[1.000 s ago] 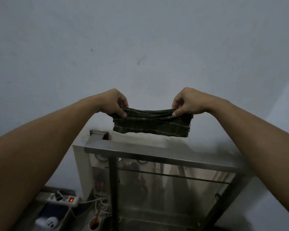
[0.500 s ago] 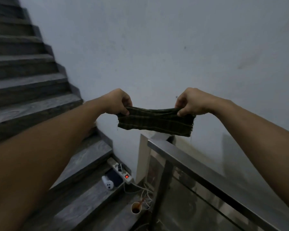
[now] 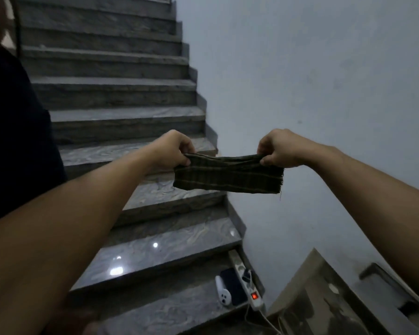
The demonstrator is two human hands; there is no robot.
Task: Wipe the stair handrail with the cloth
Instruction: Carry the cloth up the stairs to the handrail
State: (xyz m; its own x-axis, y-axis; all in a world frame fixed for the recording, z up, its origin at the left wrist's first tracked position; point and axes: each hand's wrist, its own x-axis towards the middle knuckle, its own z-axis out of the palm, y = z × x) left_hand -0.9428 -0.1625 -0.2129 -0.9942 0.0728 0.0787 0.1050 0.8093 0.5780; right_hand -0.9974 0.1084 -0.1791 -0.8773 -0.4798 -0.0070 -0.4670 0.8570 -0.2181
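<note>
A dark green cloth with thin pale stripes hangs folded and stretched between both hands at mid-frame, in the air above the stairs. My left hand pinches its left top edge and my right hand pinches its right top edge. Only the end of the metal handrail shows at the bottom right corner, well below and to the right of the cloth. Neither hand touches the rail.
Grey marble stairs climb to the upper left beside a pale wall. On a low step lie a power strip with a red light, a dark phone and a white device. A dark sleeve fills the left edge.
The view has swung left from the handrail to the stairs, so the rail has slid to the bottom right corner. Both hands still hold the cloth stretched the same way.
</note>
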